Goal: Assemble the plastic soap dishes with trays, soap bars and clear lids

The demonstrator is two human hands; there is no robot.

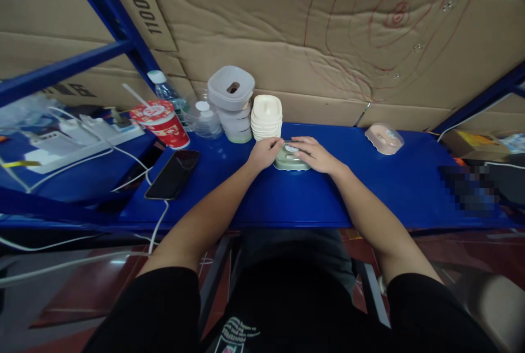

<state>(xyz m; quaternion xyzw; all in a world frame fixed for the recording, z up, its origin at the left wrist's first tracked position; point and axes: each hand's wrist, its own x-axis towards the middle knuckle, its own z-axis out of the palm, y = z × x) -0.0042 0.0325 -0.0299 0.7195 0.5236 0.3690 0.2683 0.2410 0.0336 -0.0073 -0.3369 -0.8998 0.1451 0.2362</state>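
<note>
A small pale green plastic box [292,163] with a clear cover and a round white label sits on the blue table in front of me. My left hand [263,154] grips its left side, fingers curled at the edge. From the right, my right hand [315,155] holds it too, with fingers reaching over the cover near the label. The far side of the box is partly hidden by my fingers. Just behind my left hand stands a stack of cream plastic pieces [266,115]. Beside that, a taller stack of grey-white pieces [231,90] has an oval hole in its top.
A pink box with a clear cover [384,138] lies at the right. To the left are clear plastic covers [204,119], a red paper cup with a straw [166,126], a bottle [164,87], a phone [172,174] and a power strip [86,145]. Cardboard [262,30] rises behind.
</note>
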